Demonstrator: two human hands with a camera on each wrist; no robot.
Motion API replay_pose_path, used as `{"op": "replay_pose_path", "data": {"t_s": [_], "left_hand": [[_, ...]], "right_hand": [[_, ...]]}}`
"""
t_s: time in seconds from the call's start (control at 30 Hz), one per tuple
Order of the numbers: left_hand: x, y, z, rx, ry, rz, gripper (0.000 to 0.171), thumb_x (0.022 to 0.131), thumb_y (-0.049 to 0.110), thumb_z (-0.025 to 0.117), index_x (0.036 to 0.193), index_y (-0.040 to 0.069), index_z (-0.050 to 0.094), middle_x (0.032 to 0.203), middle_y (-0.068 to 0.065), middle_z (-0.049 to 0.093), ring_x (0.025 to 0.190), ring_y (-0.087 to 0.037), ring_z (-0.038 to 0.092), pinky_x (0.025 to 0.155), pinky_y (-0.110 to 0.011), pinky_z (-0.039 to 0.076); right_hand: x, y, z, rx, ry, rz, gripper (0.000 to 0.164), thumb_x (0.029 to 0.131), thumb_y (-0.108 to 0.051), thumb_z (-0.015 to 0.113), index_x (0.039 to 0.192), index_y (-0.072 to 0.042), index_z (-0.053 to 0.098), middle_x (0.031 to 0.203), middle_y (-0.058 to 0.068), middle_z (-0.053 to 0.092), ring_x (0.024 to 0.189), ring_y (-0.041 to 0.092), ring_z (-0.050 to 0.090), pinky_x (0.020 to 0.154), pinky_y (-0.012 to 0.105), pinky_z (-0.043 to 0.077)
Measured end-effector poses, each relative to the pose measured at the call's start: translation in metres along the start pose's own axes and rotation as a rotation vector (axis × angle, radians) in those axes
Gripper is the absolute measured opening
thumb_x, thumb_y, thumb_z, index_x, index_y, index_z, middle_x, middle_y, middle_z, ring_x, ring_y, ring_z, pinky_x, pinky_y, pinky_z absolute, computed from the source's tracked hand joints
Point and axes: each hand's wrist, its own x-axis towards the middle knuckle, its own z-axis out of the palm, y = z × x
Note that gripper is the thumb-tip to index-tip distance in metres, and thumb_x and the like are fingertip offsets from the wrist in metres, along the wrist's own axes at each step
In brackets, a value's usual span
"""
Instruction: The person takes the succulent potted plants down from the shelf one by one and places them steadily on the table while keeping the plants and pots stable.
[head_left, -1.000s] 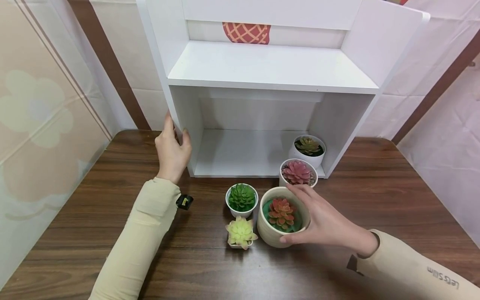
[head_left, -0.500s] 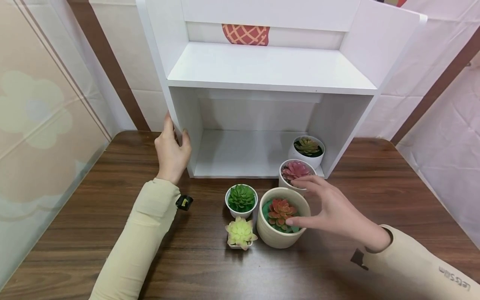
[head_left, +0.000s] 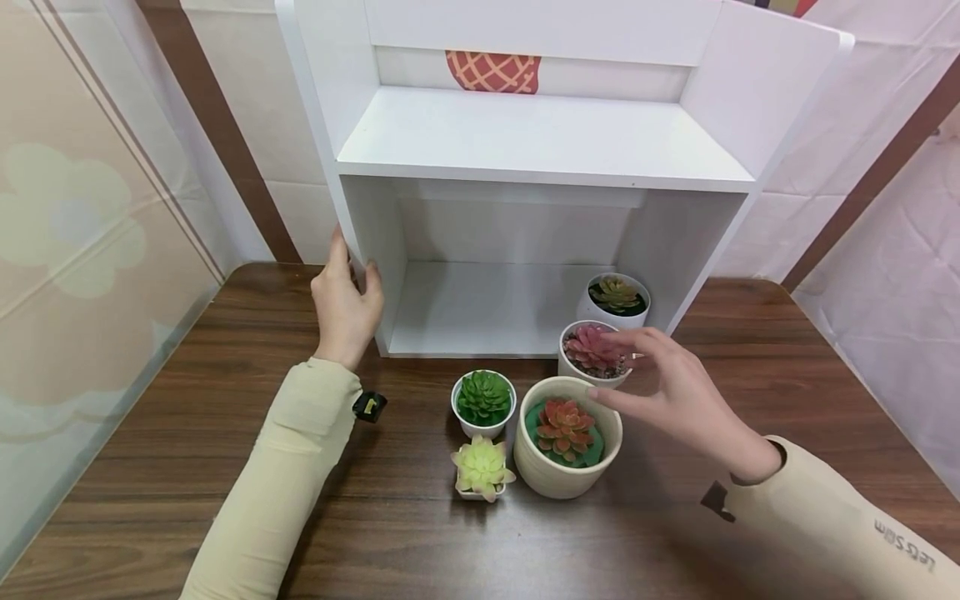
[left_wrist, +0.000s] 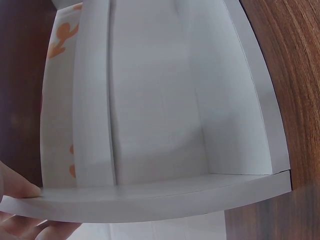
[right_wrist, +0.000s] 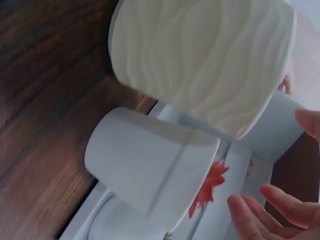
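My left hand point(head_left: 347, 304) grips the left side panel of a white shelf unit point(head_left: 543, 137), thumb on the inner face and fingers outside. The left wrist view shows the thumb point(left_wrist: 19, 184) lapping over the panel edge. My right hand point(head_left: 675, 396) hovers with fingers and thumb spread, holding nothing. Its fingertips overlap the pink succulent point(head_left: 594, 346) in a white pot point(right_wrist: 150, 165), and its thumb is at the rim of a large cream pot point(head_left: 555, 479) holding a red succulent point(head_left: 564, 429). In the right wrist view the fingers stand apart from both pots.
A green succulent point(head_left: 483, 397) in a white pot and a small yellow-green one point(head_left: 482, 465) stand left of the cream pot. Another potted succulent point(head_left: 617, 296) sits inside the shelf's lower compartment at right. All rest around a brown wooden table point(head_left: 420, 542).
My right hand has let go of the cream pot's rim and moved right and back toward the pink succulent. The left hand and the pots have stayed in place.
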Motion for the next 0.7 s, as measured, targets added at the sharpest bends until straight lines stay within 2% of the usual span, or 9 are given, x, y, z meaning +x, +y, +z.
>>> {"op": "replay_pose_path", "data": {"t_s": [0.2, 0.33, 0.47, 0.7], "left_hand": [[0.000, 0.000, 0.000, -0.003, -0.001, -0.001, 0.050, 0.090, -0.001, 0.053, 0.139, 0.001, 0.043, 0.123, -0.027, 0.060, 0.110, -0.039, 0.061, 0.085, -0.053, 0.052], [-0.001, 0.000, -0.001, -0.004, -0.001, -0.001, 0.050, 0.090, -0.001, 0.053, 0.139, 0.001, 0.043, 0.123, -0.027, 0.060, 0.110, -0.039, 0.061, 0.086, -0.053, 0.052], [-0.001, 0.000, -0.001, -0.006, 0.002, -0.002, 0.050, 0.090, -0.001, 0.053, 0.139, 0.000, 0.043, 0.123, -0.027, 0.060, 0.110, -0.039, 0.061, 0.085, -0.053, 0.052], [0.000, 0.001, 0.000, 0.003, 0.003, 0.000, 0.050, 0.090, -0.001, 0.053, 0.139, 0.001, 0.043, 0.122, -0.027, 0.061, 0.109, -0.039, 0.062, 0.085, -0.053, 0.052]], "right_hand": [[0.008, 0.008, 0.000, 0.050, 0.031, 0.063, 0.053, 0.078, -0.029, 0.080, 0.123, -0.009, 0.061, 0.114, 0.006, 0.062, 0.096, 0.025, 0.067, 0.082, 0.036, 0.053], [0.013, 0.013, 0.001, 0.069, 0.061, 0.068, 0.051, 0.079, -0.025, 0.079, 0.123, -0.007, 0.060, 0.112, 0.010, 0.062, 0.095, 0.029, 0.068, 0.079, 0.041, 0.055], [0.018, 0.018, 0.001, 0.057, 0.096, 0.084, 0.052, 0.080, -0.026, 0.078, 0.124, -0.005, 0.059, 0.112, 0.013, 0.061, 0.097, 0.033, 0.066, 0.082, 0.047, 0.053], [0.027, 0.028, 0.001, 0.058, 0.149, 0.093, 0.052, 0.081, -0.018, 0.076, 0.125, 0.002, 0.056, 0.118, 0.019, 0.059, 0.106, 0.032, 0.059, 0.087, 0.046, 0.050]]}}
